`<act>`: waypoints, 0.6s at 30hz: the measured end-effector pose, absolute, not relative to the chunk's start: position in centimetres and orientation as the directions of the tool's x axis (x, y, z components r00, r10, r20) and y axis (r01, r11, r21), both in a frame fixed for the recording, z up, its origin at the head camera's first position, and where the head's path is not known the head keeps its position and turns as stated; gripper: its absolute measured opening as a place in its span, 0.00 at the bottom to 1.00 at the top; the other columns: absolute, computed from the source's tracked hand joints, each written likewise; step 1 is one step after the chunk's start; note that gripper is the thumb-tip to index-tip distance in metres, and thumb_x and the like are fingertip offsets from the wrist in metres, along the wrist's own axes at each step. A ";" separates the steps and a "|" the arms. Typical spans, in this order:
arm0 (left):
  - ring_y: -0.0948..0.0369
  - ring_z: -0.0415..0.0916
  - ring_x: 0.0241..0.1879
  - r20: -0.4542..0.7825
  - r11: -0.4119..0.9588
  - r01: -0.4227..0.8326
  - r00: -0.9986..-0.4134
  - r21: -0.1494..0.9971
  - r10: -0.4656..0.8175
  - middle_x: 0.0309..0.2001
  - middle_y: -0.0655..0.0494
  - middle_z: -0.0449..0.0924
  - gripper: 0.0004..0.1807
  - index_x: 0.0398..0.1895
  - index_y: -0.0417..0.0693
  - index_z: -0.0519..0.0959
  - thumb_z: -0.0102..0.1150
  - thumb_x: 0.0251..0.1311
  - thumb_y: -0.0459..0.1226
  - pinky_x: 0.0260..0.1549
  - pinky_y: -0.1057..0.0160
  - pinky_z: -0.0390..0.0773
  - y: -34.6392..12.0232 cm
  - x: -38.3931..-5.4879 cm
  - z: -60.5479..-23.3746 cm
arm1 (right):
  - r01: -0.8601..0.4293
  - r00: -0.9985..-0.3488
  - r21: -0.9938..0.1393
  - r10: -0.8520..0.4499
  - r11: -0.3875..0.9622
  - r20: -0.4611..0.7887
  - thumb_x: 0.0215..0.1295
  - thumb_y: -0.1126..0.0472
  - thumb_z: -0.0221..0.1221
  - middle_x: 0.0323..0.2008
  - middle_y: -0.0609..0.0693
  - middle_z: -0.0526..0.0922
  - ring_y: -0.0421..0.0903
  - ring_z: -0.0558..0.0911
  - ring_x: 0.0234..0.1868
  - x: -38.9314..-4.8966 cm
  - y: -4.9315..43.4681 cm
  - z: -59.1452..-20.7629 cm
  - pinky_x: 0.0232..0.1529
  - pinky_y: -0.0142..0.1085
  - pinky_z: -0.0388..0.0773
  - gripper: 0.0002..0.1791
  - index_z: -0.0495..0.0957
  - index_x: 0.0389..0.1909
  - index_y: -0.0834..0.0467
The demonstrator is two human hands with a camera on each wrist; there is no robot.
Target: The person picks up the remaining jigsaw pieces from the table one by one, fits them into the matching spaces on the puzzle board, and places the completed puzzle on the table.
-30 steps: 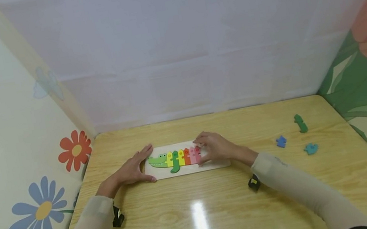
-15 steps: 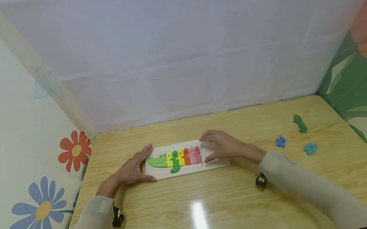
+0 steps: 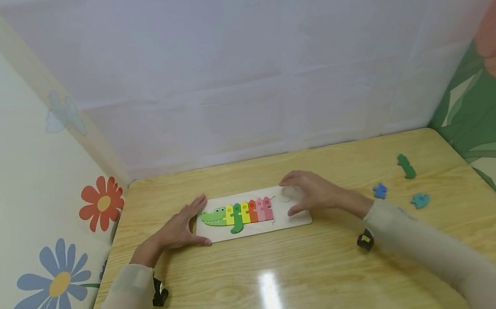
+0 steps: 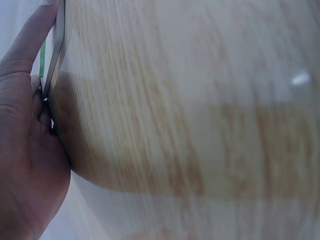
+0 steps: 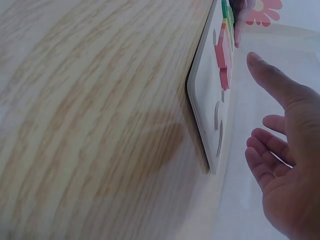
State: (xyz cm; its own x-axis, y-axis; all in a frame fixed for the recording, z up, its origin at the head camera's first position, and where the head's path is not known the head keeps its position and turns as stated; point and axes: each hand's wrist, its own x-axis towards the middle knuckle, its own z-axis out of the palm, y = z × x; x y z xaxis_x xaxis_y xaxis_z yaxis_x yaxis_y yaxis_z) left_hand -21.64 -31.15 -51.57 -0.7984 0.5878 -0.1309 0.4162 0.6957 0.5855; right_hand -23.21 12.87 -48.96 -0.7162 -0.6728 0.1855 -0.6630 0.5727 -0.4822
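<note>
A pale wooden puzzle board lies flat on the table. Set in it is a crocodile: a green head at the left, then yellow, green, orange and pink pieces, with a bare recess to their right. My left hand holds the board's left end, thumb at the near corner and fingers at the far one. In the left wrist view the thumb lies along the board's edge. My right hand hovers at the right end, fingers spread and nothing between them; the right wrist view shows a gap between hand and board.
Loose puzzle pieces lie to the right of the right hand: a blue one, a teal one and a dark green one. A white wall stands behind the wooden table.
My right hand has drawn back to the right from the pink pieces, uncovering the last pink piece and the bare recess. The left hand has stayed at the board's left end.
</note>
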 end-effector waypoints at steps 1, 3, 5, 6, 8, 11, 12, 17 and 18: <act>0.41 0.38 0.85 -0.131 0.696 0.415 -0.799 0.586 0.587 0.87 0.41 0.41 0.67 0.85 0.37 0.48 0.81 0.53 0.55 0.81 0.35 0.40 -31.1 -21.6 -51.6 | -0.663 -0.715 -0.480 -0.674 0.574 0.183 0.49 0.45 0.83 0.63 0.60 0.82 0.59 0.80 0.66 -23.2 13.1 -48.9 0.71 0.55 0.75 0.46 0.80 0.65 0.65; 0.41 0.38 0.85 -0.131 0.698 0.415 -0.800 0.583 0.585 0.87 0.41 0.41 0.67 0.85 0.37 0.49 0.81 0.53 0.55 0.81 0.35 0.41 -31.1 -21.6 -51.6 | -0.661 -0.716 -0.482 -0.675 0.574 0.178 0.49 0.46 0.83 0.64 0.60 0.82 0.59 0.79 0.66 -23.2 13.4 -48.8 0.71 0.55 0.74 0.46 0.80 0.66 0.65; 0.41 0.38 0.85 -0.130 0.700 0.415 -0.802 0.581 0.584 0.87 0.41 0.41 0.67 0.85 0.38 0.49 0.81 0.53 0.55 0.81 0.35 0.41 -31.2 -21.7 -51.7 | -0.661 -0.716 -0.484 -0.675 0.573 0.178 0.49 0.47 0.83 0.64 0.61 0.82 0.59 0.79 0.66 -23.2 13.6 -48.6 0.71 0.55 0.74 0.46 0.80 0.66 0.65; 0.41 0.38 0.85 -0.130 0.701 0.416 -0.802 0.579 0.583 0.87 0.41 0.41 0.67 0.85 0.38 0.49 0.81 0.53 0.55 0.81 0.35 0.41 -31.2 -21.7 -51.6 | -0.662 -0.716 -0.479 -0.675 0.576 0.177 0.49 0.47 0.83 0.64 0.61 0.82 0.59 0.79 0.66 -23.2 13.8 -48.5 0.71 0.55 0.74 0.46 0.79 0.66 0.65; 0.41 0.38 0.85 -0.130 0.701 0.416 -0.802 0.580 0.583 0.87 0.41 0.41 0.67 0.85 0.37 0.49 0.81 0.53 0.55 0.81 0.35 0.41 -31.2 -21.6 -51.6 | -0.661 -0.717 -0.477 -0.675 0.579 0.173 0.49 0.47 0.83 0.64 0.61 0.81 0.59 0.79 0.67 -23.2 14.1 -48.3 0.71 0.55 0.74 0.46 0.79 0.66 0.65; 0.41 0.38 0.85 -0.132 0.699 0.413 -0.801 0.584 0.583 0.87 0.41 0.41 0.67 0.85 0.37 0.48 0.81 0.53 0.54 0.81 0.35 0.40 -31.1 -21.6 -51.5 | -0.663 -0.715 -0.473 -0.677 0.580 0.173 0.49 0.48 0.83 0.65 0.62 0.81 0.60 0.79 0.67 -23.1 14.6 -48.1 0.71 0.56 0.74 0.46 0.79 0.67 0.65; 0.41 0.38 0.85 -0.133 0.699 0.412 -0.801 0.585 0.583 0.87 0.41 0.40 0.67 0.85 0.37 0.48 0.81 0.53 0.54 0.81 0.35 0.40 -31.1 -21.5 -51.5 | -0.663 -0.715 -0.474 -0.677 0.579 0.173 0.49 0.48 0.83 0.65 0.62 0.81 0.60 0.79 0.67 -23.1 14.8 -48.1 0.71 0.56 0.74 0.46 0.79 0.67 0.66; 0.42 0.38 0.85 -0.136 0.703 0.408 -0.804 0.582 0.579 0.87 0.42 0.40 0.67 0.86 0.38 0.48 0.81 0.53 0.55 0.81 0.35 0.40 -31.1 -21.5 -51.6 | -0.672 -0.711 -0.474 -0.676 0.569 0.196 0.47 0.48 0.84 0.64 0.63 0.81 0.61 0.79 0.66 -23.0 15.9 -47.9 0.71 0.57 0.74 0.47 0.79 0.66 0.67; 0.42 0.38 0.85 -0.136 0.703 0.408 -0.804 0.582 0.579 0.87 0.42 0.40 0.67 0.86 0.38 0.48 0.81 0.53 0.55 0.81 0.35 0.40 -31.1 -21.6 -51.6 | -0.673 -0.711 -0.472 -0.674 0.569 0.201 0.47 0.48 0.84 0.64 0.63 0.81 0.62 0.79 0.66 -23.0 16.2 -47.9 0.71 0.57 0.74 0.47 0.79 0.66 0.67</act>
State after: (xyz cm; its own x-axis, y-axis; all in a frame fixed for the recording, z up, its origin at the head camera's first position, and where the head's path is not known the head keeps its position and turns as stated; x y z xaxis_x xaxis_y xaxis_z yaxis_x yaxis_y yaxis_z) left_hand -21.55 -31.10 -51.65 -0.8039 0.5790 -0.1358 0.4081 0.7032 0.5823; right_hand -23.01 16.17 -47.88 -0.7109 -0.6740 0.2009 -0.6732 0.5694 -0.4718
